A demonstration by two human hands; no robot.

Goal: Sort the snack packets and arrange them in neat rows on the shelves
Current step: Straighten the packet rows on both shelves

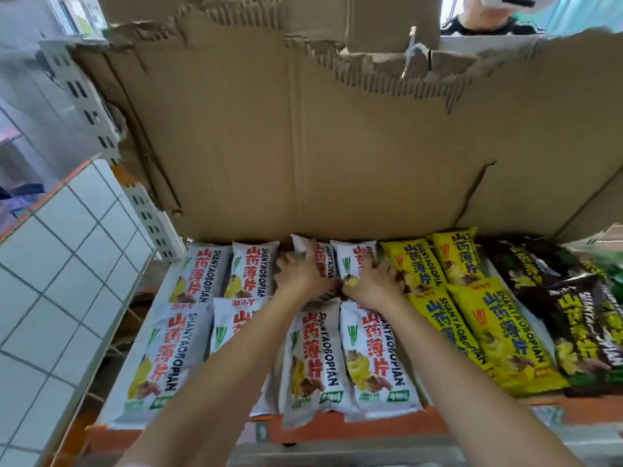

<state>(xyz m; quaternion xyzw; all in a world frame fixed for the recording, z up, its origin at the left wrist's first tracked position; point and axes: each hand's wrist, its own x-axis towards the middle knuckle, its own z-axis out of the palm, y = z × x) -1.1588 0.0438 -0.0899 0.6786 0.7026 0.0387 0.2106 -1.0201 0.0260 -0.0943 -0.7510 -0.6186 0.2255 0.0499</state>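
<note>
White snack packets (168,352) with red lettering lie in rows on the left and middle of the shelf (371,429). Yellow packets (499,335) lie to their right, and dark packets (580,318) lie at the far right. Both my arms reach to the back row. My left hand (300,271) rests with spread fingers on a white packet (317,256) there. My right hand (371,278) lies on the neighbouring white packet (350,261), fingers curled over it. Both packets are partly hidden by my hands.
A torn cardboard sheet (303,146) stands as the shelf's back wall. A white tiled surface (50,281) flanks the shelf on the left, beside a slotted metal upright (148,214). The shelf's front edge is orange. A person's hand (485,11) shows at the top right.
</note>
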